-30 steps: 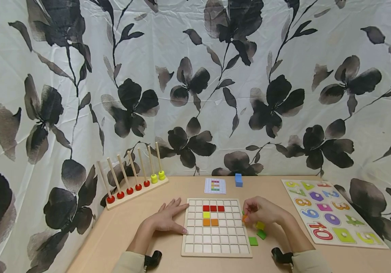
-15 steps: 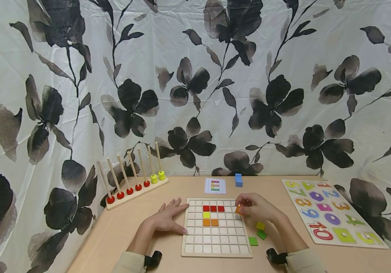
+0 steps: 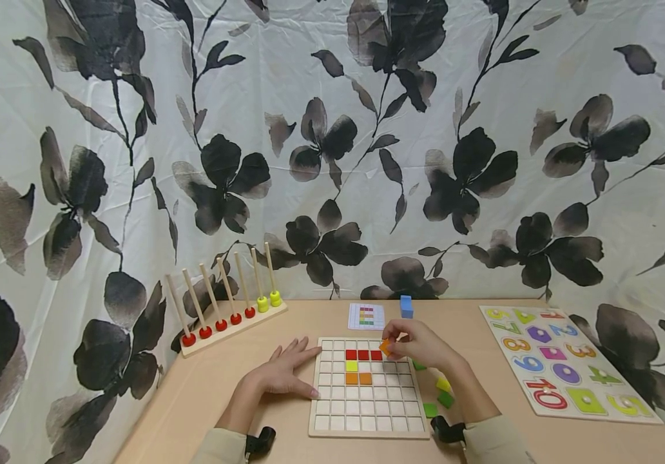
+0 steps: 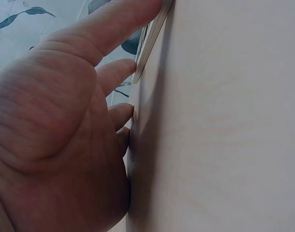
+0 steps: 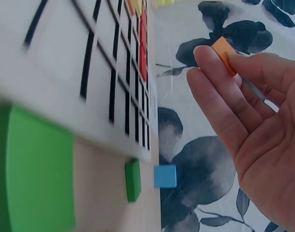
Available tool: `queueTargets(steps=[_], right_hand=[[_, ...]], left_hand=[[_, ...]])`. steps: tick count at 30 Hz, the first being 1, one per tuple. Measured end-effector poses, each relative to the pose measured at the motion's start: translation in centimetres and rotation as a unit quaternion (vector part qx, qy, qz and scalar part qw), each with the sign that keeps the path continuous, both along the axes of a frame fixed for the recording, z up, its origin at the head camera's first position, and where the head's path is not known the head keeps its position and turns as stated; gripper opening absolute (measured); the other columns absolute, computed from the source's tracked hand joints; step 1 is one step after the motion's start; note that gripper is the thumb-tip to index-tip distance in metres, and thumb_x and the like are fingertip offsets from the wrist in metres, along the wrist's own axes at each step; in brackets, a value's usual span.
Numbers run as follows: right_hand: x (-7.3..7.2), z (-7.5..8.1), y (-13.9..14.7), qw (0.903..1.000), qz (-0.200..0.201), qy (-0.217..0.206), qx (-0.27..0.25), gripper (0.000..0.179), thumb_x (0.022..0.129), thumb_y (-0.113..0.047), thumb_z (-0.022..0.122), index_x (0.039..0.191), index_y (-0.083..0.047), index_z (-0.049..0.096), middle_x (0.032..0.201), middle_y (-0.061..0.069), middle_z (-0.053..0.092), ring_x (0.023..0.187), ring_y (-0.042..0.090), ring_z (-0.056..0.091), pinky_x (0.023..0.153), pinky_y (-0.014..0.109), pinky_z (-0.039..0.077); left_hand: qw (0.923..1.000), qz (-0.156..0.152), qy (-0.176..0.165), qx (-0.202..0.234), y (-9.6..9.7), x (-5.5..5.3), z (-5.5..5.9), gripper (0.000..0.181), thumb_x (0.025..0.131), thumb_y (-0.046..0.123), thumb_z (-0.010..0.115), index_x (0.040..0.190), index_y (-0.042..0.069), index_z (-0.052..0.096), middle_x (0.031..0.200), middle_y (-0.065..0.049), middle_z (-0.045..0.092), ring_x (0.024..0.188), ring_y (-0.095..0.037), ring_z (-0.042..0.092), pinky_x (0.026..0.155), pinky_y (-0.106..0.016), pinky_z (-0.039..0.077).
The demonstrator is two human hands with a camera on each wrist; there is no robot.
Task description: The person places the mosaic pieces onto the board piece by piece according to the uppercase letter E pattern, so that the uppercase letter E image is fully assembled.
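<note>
A pale curtain (image 3: 269,77) printed with dark flowers hangs behind a light wooden worktop (image 3: 292,422). On the worktop's right side lies a number board (image 3: 605,415) with bright numerals and shapes; in the middle lies a grid board (image 3: 368,434), and a stand (image 3: 229,330) of seven upright rods with red and yellow-green beads is at the back left. The left hand (image 3: 282,370) lies flat beside the grid board, fingers straight and spread apart, thumb and index tips touching its left edge. The right hand (image 3: 419,343) hangs over the board's upper right part, thumb and fingertips pinching one small tile, while two other fingers extend close together, holding nothing. A white card (image 3: 366,316) with a small coloured pattern lies just behind the board, and a blue block (image 3: 406,307) is near it. In the grid, three red tiles (image 3: 363,354) form a row, with a yellow tile (image 3: 352,366) below the leftmost and two orange tiles (image 3: 358,378) under that. Green tiles (image 3: 430,410) and a loose yellow one (image 3: 443,384) lie along the board's right edge. The pinched orange tile (image 5: 223,54) is tilted, above the board near the rightmost red tile.
</note>
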State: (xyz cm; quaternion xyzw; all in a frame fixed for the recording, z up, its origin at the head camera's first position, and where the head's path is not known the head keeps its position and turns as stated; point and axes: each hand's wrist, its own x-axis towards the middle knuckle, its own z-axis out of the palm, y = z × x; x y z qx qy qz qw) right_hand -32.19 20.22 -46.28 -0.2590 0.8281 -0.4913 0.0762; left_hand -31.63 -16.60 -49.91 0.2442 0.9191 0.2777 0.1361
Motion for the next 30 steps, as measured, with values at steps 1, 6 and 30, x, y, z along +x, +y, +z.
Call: queueTargets(steps=[1,6,30], right_hand=[[0.0,0.1,-0.2,1.0000,-0.001,-0.001,0.000,0.013,0.099,-0.005,0.068,0.111,-0.001,0.066,0.101,0.015,0.064,0.085,0.030,0.072,0.078,0.033,0.066],[0.3,0.3,-1.0,0.9999,-0.003,0.002,0.010,0.015,0.098,-0.004,0.069,0.112,0.000,0.067,0.101,0.013,0.064,0.086,0.025,0.068,0.077,0.028,0.064],[0.7,-0.7,-1.3,0.9958,-0.001,0.011,0.091,0.019,0.090,-0.016,0.083,0.107,-0.013,0.075,0.088,0.000,0.067,0.088,0.019,0.059,0.074,0.022,0.053]], left_hand=[[1.0000,-0.001,0.001,-0.001,0.0,0.0,0.0,0.098,0.078,0.058,0.085,0.160,0.024,0.043,0.173,-0.021,0.018,0.161,-0.045,0.008,0.126,-0.071,0.001],[1.0000,-0.003,0.004,-0.002,-0.1,0.0,-0.1,0.098,0.078,0.059,0.084,0.160,0.024,0.043,0.173,-0.021,0.018,0.161,-0.045,0.008,0.126,-0.071,0.002],[1.0000,0.002,-0.001,0.002,0.0,0.0,-0.1,0.099,0.076,0.058,0.085,0.159,0.024,0.044,0.173,-0.020,0.019,0.161,-0.044,0.008,0.126,-0.071,0.001]])
